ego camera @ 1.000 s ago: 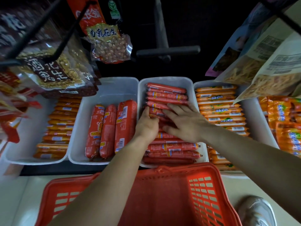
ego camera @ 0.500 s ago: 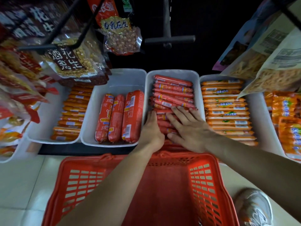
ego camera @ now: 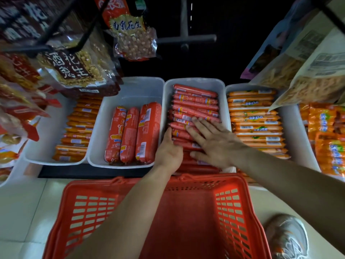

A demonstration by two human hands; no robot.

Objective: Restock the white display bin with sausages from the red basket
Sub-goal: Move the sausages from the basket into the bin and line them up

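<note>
The left hand [ego camera: 169, 152] and right hand [ego camera: 214, 144] have short nails. The left forearm [ego camera: 121, 212] and right forearm [ego camera: 289, 178] are bare to the frame's edge. One foot wears a grey-white mesh trainer [ego camera: 287, 238], seemingly with orange trim, though it is blurred.

White bins [ego camera: 194, 82] line the dark shelf [ego camera: 74, 171]; the red basket [ego camera: 205, 180] stands on the pale floor [ego camera: 24, 212].

"酒鬼花生" on peanut bag [ego camera: 74, 71], "花生" on hanging pack [ego camera: 134, 42]
</note>
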